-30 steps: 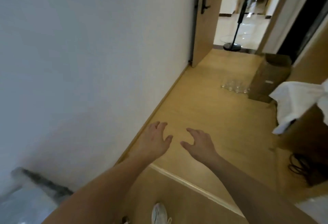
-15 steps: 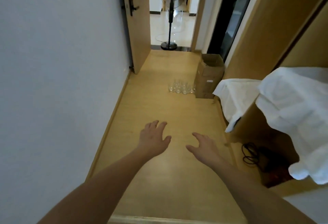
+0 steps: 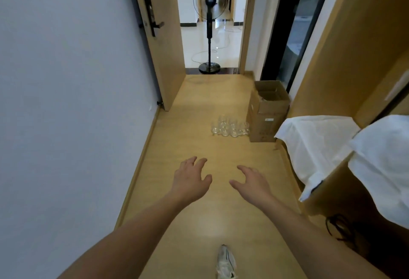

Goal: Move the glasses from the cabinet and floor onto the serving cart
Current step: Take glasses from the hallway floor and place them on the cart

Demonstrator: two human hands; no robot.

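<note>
Several clear glasses [image 3: 230, 128] stand grouped on the wooden floor ahead, right beside a cardboard box [image 3: 267, 110]. My left hand [image 3: 190, 179] and my right hand [image 3: 251, 182] are stretched out in front of me, well short of the glasses. Both have fingers spread and relaxed, holding nothing. No serving cart or cabinet interior shows in this view.
A white wall runs along the left. An open wooden door [image 3: 158, 33] and a standing fan [image 3: 209, 35] lie at the corridor's far end. White cloth [image 3: 314, 146] drapes over wooden furniture on the right, with black cables [image 3: 338, 225] below. My shoe [image 3: 225, 263] is at the bottom.
The view has swung from the left wall to face down the corridor, and the glasses have come closer. Both hands stay spread and hold nothing.
</note>
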